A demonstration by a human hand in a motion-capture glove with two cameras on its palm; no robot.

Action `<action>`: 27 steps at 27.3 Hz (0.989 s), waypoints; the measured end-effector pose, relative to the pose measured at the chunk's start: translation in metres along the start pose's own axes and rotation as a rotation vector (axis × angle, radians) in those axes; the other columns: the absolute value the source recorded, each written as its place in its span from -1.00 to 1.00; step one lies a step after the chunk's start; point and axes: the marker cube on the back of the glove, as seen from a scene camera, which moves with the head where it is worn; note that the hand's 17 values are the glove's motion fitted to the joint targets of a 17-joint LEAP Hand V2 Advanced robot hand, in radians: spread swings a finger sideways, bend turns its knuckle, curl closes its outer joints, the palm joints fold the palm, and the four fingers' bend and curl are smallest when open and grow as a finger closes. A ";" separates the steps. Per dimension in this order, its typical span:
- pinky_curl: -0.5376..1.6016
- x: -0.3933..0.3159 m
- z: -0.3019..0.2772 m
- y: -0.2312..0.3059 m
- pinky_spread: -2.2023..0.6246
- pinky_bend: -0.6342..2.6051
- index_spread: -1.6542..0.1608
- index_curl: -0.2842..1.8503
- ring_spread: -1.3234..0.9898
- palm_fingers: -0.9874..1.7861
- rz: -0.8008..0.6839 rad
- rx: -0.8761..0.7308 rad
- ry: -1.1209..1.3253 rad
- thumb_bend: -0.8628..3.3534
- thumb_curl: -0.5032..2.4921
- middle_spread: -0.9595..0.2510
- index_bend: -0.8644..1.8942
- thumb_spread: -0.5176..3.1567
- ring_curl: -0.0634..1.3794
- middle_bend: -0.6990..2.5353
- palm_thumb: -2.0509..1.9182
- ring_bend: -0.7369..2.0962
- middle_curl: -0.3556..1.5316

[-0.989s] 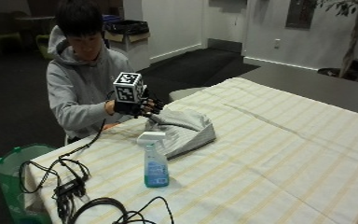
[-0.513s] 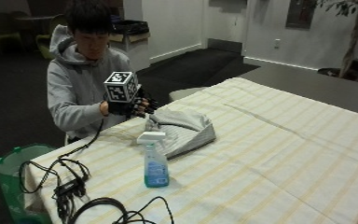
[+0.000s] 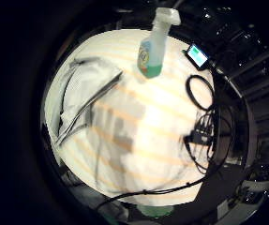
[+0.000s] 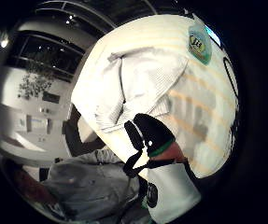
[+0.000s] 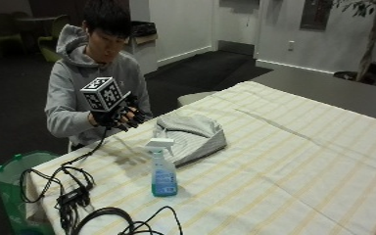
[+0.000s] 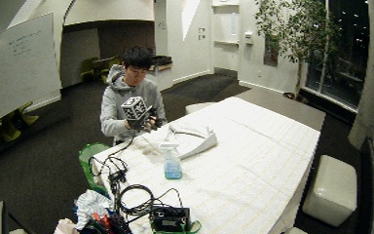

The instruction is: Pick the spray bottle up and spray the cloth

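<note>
Showing a round label on the spray bottle, its lettering too small to read. Faint writing showing on the whiteboard, illegible. Nothing else carrying readable text.

Gloved right hand raised, fingers relaxed

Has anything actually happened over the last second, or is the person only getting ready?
Only the gloved right hand moved: it drew back from above the folded grey cloth toward the person's chest and holds nothing. The spray bottle stands untouched on the striped tablecloth, and the cloth lies as before.
</note>
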 end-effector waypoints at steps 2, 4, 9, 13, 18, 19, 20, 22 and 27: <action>-0.25 0.007 -0.001 -0.001 0.73 -0.41 0.47 -0.47 0.18 -0.11 0.021 0.007 -0.002 -0.59 -0.49 0.48 -0.26 -0.17 -0.68 -0.43 0.34 -0.33 -0.33; -0.24 0.013 -0.001 -0.003 0.73 -0.41 0.47 -0.47 0.18 -0.12 0.042 0.016 -0.006 -0.59 -0.49 0.49 -0.27 -0.17 -0.67 -0.43 0.34 -0.33 -0.33; -0.23 0.029 0.000 -0.010 0.73 -0.40 0.49 -0.47 0.18 -0.12 0.090 0.052 -0.043 -0.60 -0.48 0.49 -0.27 -0.17 -0.66 -0.43 0.34 -0.33 -0.31; -0.22 0.041 -0.001 -0.018 0.73 -0.39 0.52 -0.48 0.18 -0.11 0.128 0.096 -0.093 -0.60 -0.47 0.54 -0.28 -0.17 -0.63 -0.43 0.34 -0.31 -0.30; -0.20 0.061 0.003 -0.034 0.73 -0.37 0.54 -0.50 0.18 -0.13 0.170 0.121 -0.114 -0.60 -0.47 0.58 -0.31 -0.18 -0.61 -0.43 0.35 -0.29 -0.29; -0.20 0.066 0.005 -0.037 0.73 -0.37 0.55 -0.50 0.18 -0.13 0.179 0.122 -0.119 -0.60 -0.46 0.59 -0.31 -0.18 -0.60 -0.43 0.35 -0.29 -0.29; -0.20 0.070 0.007 -0.041 0.73 -0.36 0.55 -0.51 0.18 -0.14 0.188 0.123 -0.128 -0.60 -0.46 0.60 -0.32 -0.18 -0.59 -0.43 0.36 -0.28 -0.29; -0.19 0.078 0.011 -0.049 0.73 -0.35 0.55 -0.53 0.18 -0.16 0.208 0.126 -0.161 -0.60 -0.46 0.62 -0.35 -0.18 -0.58 -0.42 0.36 -0.26 -0.28; -0.17 0.092 0.019 -0.068 0.73 -0.32 0.55 -0.56 0.18 -0.20 0.256 0.143 -0.253 -0.60 -0.45 0.65 -0.34 -0.19 -0.56 -0.41 0.37 -0.23 -0.27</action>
